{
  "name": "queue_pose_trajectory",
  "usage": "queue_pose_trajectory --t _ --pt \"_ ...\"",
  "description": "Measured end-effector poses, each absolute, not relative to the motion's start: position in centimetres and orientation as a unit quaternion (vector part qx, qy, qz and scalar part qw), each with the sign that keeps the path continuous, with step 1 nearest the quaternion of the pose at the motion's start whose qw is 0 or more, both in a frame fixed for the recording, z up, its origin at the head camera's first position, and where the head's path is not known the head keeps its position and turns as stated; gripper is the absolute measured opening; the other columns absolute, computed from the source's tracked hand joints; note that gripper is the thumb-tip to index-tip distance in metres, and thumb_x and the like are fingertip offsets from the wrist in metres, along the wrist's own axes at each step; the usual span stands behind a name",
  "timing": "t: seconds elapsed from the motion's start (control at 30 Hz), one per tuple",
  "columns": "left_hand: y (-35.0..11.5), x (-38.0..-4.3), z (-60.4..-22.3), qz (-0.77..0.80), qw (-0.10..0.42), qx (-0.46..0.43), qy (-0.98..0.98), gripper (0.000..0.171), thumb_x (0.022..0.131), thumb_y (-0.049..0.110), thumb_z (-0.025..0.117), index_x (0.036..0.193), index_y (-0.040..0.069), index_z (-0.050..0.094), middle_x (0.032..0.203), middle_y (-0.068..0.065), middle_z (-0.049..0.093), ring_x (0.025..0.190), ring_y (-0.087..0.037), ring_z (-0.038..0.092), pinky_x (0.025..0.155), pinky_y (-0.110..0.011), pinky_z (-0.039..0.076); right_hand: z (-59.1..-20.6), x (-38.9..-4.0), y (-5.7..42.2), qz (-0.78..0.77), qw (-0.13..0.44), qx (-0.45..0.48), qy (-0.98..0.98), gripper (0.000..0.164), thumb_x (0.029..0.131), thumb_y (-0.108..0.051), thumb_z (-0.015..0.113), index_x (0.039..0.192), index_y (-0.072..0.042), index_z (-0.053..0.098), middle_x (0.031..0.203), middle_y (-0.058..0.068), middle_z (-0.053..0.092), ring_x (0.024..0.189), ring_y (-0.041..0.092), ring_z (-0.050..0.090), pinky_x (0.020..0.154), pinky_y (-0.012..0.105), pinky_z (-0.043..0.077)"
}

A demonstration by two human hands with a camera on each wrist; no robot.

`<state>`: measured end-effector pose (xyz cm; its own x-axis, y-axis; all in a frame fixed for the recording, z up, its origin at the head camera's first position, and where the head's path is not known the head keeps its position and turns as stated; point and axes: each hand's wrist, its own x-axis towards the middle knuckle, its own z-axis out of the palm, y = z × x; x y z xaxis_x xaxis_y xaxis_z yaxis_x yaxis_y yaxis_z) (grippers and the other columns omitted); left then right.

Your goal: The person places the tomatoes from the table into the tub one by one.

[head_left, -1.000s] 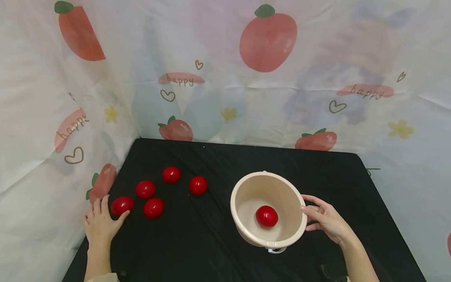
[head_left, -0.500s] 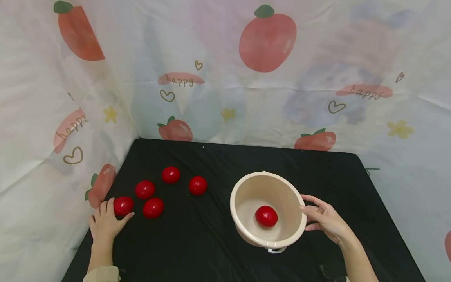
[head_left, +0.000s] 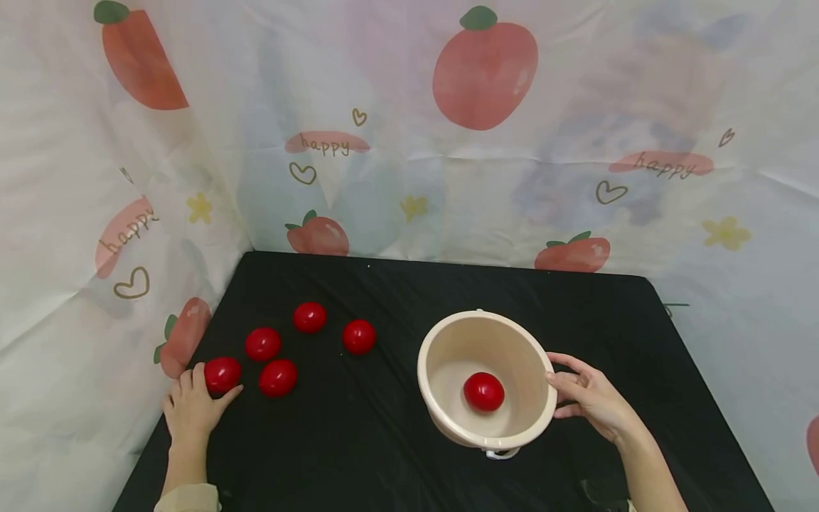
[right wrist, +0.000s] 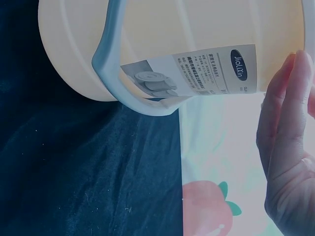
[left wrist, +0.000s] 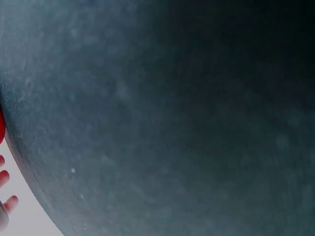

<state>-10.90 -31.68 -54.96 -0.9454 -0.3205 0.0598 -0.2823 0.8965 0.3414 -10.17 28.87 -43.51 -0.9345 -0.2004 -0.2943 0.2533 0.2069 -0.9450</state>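
At the left edge of the black table, my left hand (head_left: 193, 411) grips a glossy red ball (head_left: 222, 375), fingers along its left side and thumb at its lower right. In the left wrist view only a sliver of the red ball (left wrist: 1, 127) and a few fingertips (left wrist: 11, 203) show. My right hand (head_left: 591, 397) holds the rim of a cream bucket (head_left: 427, 359), which tilts so its mouth faces me. Inside the bucket lies one red ball (head_left: 484, 392). The right wrist view shows the bucket's pale handle (right wrist: 102, 63) and label (right wrist: 211, 71).
Several more red balls lie near the left hand: one just right of it (head_left: 278, 377), one behind (head_left: 263, 344), others farther back (head_left: 310, 317) and toward the middle (head_left: 359, 337). A printed cloth (head_left: 397, 142) hangs along the back and left of the black table (head_left: 358, 441).
The left hand has shifted slightly right, and its fingers have come in against the red ball's left side. The right hand and bucket stay in place.
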Motion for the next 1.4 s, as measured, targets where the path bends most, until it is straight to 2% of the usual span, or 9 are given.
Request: queue_pose_trajectory --t 0.17,0.37,0.67,0.93,1.2,1.4 --pt "-31.5 -11.1 -54.9 -0.158 0.062 0.148 -0.974 0.078 0.074 0.041 0.069 0.125 -0.005 0.031 0.111 -0.03 0.036 0.099 -0.049 0.033 0.083 -0.063 0.026 -43.5 -10.1 28.9 -0.629 0.179 0.02 0.756 0.055 0.092 -0.012 0.053 0.135 0.008 0.024 0.088 0.001 0.068 0.069 0.017 0.066 0.058 0.034 0.054" --pt "-31.3 -11.5 -54.1 -0.142 0.095 0.134 -0.976 0.076 0.072 0.041 0.071 0.124 -0.002 0.035 0.11 -0.028 0.039 0.097 -0.047 0.036 0.081 -0.061 0.029 -43.5 -10.1 28.9 -0.63 0.18 0.016 0.755 0.055 0.093 -0.011 0.052 0.135 0.009 0.024 0.088 0.001 0.068 0.068 0.017 0.066 0.058 0.035 0.054" --pt "-29.2 -13.1 -49.4 -0.139 0.167 0.072 -0.974 0.076 0.068 0.038 0.073 0.123 0.0 0.038 0.115 -0.026 0.041 0.104 -0.044 0.036 0.087 -0.061 0.026 -43.6 -10.1 29.0 -0.63 0.18 0.015 0.755 0.055 0.093 -0.011 0.052 0.135 0.009 0.023 0.088 0.001 0.068 0.069 0.017 0.066 0.058 0.034 0.054" --pt "-24.2 -15.3 -45.1 -0.086 0.215 -0.05 -0.971 0.077 0.064 0.047 0.072 0.121 0.003 0.044 0.115 -0.021 0.045 0.101 -0.038 0.041 0.083 -0.054 0.032 -43.6 -10.1 28.9 -0.636 0.179 0.011 0.751 0.054 0.093 -0.011 0.052 0.134 0.009 0.024 0.089 0.003 0.068 0.069 0.017 0.066 0.058 0.034 0.054" --pt "-17.7 -16.8 -42.5 -0.056 0.272 -0.179 -0.944 0.075 0.062 0.05 0.072 0.119 0.009 0.05 0.114 -0.016 0.051 0.1 -0.033 0.047 0.084 -0.049 0.036 -43.5 -10.1 28.8 -0.642 0.181 0.011 0.745 0.053 0.092 -0.011 0.052 0.133 0.009 0.025 0.09 0.004 0.068 0.069 0.017 0.066 0.058 0.034 0.054" --pt "-13.0 -17.3 -41.4 -0.044 0.283 -0.247 -0.926 0.07 0.063 0.052 0.07 0.118 0.012 0.052 0.115 -0.011 0.052 0.102 -0.028 0.048 0.086 -0.047 0.037 -43.4 -10.1 28.8 -0.636 0.179 0.017 0.751 0.055 0.092 -0.011 0.052 0.135 0.009 0.023 0.09 0.004 0.068 0.069 0.017 0.066 0.058 0.034 0.054"
